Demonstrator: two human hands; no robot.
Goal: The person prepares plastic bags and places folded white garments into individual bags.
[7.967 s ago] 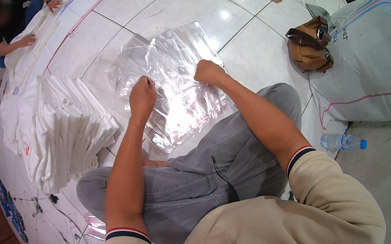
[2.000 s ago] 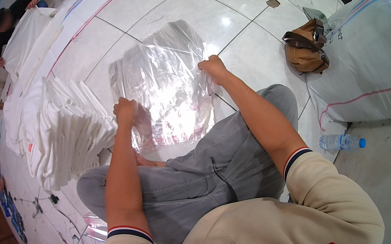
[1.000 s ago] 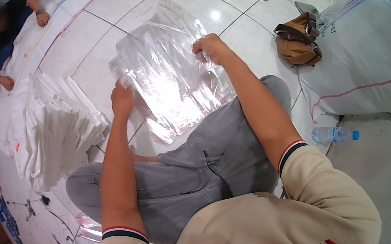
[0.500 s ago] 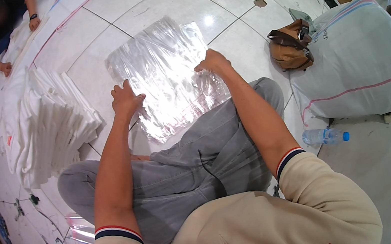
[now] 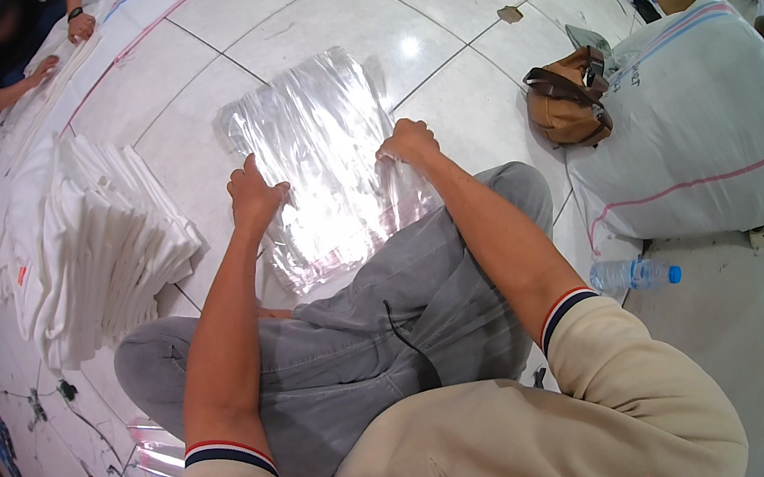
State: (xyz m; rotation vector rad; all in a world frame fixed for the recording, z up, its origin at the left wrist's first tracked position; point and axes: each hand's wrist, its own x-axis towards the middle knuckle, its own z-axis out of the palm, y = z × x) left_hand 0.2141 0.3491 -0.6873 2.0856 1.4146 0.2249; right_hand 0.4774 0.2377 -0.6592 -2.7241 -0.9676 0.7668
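Head view: left hand [image 5: 256,198] spread, right hand [image 5: 410,142] curled, its hold unclear; both hands touch glossy, crinkled clear plastic [image 5: 326,163].

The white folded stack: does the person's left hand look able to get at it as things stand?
Likely yes: the left hand is at the left edge of the clear plastic, and only floor tiles show between that hand and the white folded stack.

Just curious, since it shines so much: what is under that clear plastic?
White floor tiles show around the clear plastic; glare and wrinkles hide what lies directly beneath it.
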